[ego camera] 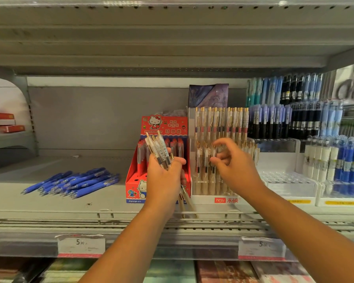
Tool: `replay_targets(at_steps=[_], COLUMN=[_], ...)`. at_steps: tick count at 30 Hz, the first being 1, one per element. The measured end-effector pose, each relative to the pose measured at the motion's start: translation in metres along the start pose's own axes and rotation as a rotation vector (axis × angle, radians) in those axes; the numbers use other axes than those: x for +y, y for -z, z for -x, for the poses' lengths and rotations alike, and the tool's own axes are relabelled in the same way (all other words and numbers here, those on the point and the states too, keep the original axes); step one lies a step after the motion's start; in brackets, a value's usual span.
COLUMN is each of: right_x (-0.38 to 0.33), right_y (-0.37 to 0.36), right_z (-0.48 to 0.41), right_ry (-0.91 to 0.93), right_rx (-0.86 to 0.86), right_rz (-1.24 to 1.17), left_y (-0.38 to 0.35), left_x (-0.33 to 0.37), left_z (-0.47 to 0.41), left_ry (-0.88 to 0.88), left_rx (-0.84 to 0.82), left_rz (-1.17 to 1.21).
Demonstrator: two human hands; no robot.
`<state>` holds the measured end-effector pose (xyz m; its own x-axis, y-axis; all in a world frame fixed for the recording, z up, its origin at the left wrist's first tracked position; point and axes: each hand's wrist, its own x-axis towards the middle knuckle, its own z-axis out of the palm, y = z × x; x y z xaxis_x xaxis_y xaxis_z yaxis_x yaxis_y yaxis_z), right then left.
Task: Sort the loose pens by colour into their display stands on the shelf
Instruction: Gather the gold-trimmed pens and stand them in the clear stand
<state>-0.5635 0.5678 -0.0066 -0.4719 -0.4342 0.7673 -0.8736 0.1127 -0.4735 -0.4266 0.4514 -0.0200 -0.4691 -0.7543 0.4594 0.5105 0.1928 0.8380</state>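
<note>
My left hand (164, 176) grips a bundle of clear pens with gold clips (160, 152), held upright in front of the red cartoon-cat display box (134, 181). My right hand (234, 165) reaches into the white tiered stand (204, 199), which holds rows of the same clear gold-clip pens (221, 123). Its thumb and fingers are curled near a pen in the lower row; whether they pinch one is unclear. A loose pile of blue pens (74, 181) lies flat on the shelf (49, 201) to the left.
Clear stands (290, 186) with blue, black and white pens fill the shelf's right side. A purple box (208, 96) stands behind the white stand. A wire rail (102, 216) runs along the shelf's front edge, with price tags (81, 245) below it. Red boxes (2, 122) sit far left.
</note>
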Motion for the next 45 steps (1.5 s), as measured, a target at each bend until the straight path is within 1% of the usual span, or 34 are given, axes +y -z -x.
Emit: replay_targets(at_steps=[5, 8, 12, 17, 21, 26, 30, 32, 33, 34, 35, 36, 38, 40, 41, 45], right_x=[0.001, 0.002, 0.004, 0.004, 0.003, 0.004, 0.002, -0.002, -0.007, -0.014, -0.022, -0.030, -0.047, -0.055, -0.057, -0.056], right_y=[-0.003, -0.004, -0.003, 0.000, -0.003, -0.003, -0.001, -0.001, 0.000, 0.002, 0.002, 0.003, 0.000, -0.005, -0.006, -0.002], right_z=[-0.002, -0.002, -0.003, -0.002, -0.003, -0.005, -0.003, 0.000, 0.001, 0.003, 0.004, 0.006, 0.010, 0.013, 0.013, 0.009], right_ry=[-0.084, -0.089, -0.167, -0.176, -0.123, -0.175, -0.154, -0.083, -0.022, 0.044, 0.097, 0.132, 0.143, 0.122, 0.097, -0.011], right_rx=[-0.012, -0.020, -0.059, -0.072, -0.004, 0.041, 0.034, 0.092, 0.135, 0.155, 0.125, 0.038, -0.214, -0.389, -0.432, -0.509], right_rz=[-0.102, -0.097, -0.215, -0.310, -0.157, -0.134, -0.026, 0.093, 0.118, 0.093, 0.025, -0.065, -0.197, -0.215, -0.219, -0.284], left_y=[-0.001, -0.001, -0.001, -0.001, -0.001, -0.001, 0.000, 0.000, 0.000, 0.000, 0.000, -0.001, -0.001, 0.000, 0.001, 0.002], left_x=[0.000, 0.001, 0.002, 0.002, 0.001, 0.001, 0.001, 0.001, 0.001, 0.001, 0.000, 0.000, -0.001, -0.002, -0.002, -0.002], left_z=[0.001, 0.001, 0.002, 0.001, 0.001, 0.001, 0.001, 0.001, 0.001, 0.001, 0.001, 0.001, 0.000, 0.000, 0.000, 0.001], left_ry=[0.008, 0.012, 0.017, 0.021, 0.013, 0.004, 0.006, 0.012, 0.015, 0.019, 0.020, 0.016, -0.006, -0.026, -0.029, -0.022], left_rx=[0.013, -0.003, -0.003, -0.008, -0.009, -0.006, -0.024, -0.026, -0.025, -0.025, -0.023, -0.020, -0.008, 0.006, 0.017, 0.033], left_rz=[-0.011, -0.006, -0.013, -0.011, -0.011, -0.010, 0.011, 0.035, 0.049, 0.062, 0.074, 0.079, 0.055, 0.022, 0.015, 0.024])
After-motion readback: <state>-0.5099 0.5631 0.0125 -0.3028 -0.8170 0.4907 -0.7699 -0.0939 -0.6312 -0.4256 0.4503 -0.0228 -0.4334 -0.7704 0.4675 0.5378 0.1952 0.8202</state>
